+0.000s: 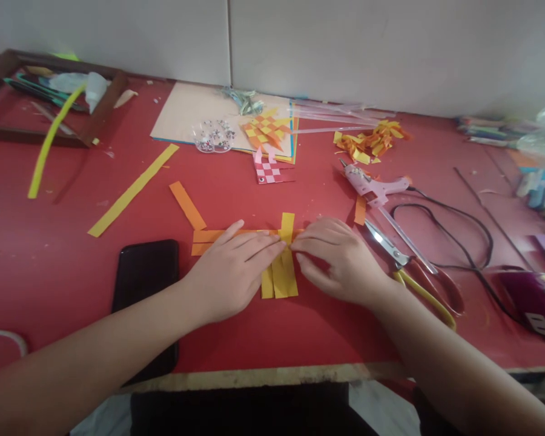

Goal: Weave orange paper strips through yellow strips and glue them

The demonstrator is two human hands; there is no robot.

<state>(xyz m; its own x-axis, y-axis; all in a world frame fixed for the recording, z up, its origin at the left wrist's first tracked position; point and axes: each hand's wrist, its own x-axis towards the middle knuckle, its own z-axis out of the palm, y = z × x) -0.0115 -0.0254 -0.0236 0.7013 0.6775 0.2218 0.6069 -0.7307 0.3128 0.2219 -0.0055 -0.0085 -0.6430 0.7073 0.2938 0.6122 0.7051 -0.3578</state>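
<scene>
My left hand (236, 266) lies nearly flat across orange paper strips (202, 242), with its fingers stretched out and the tips at the yellow paper strips (284, 278). These yellow strips stand crosswise to the orange ones, woven together at the middle; part of the crossing is hidden by my fingers. On the other side, my right hand (338, 257) rests with bent fingers, a gap showing between thumb and forefinger. Its fingertips touch the right edge of the yellow strips and cover the orange ends there. A loose orange strip (188, 206) lies just beyond my left hand.
Left of the work are a black phone (148, 275) and a yellow strip (134, 191). Scissors (390, 248), a pink glue gun (375, 184) and its cord lie right. Behind are a woven paper fish (269, 171), googly eyes (214, 136) and a wooden tray (104, 106).
</scene>
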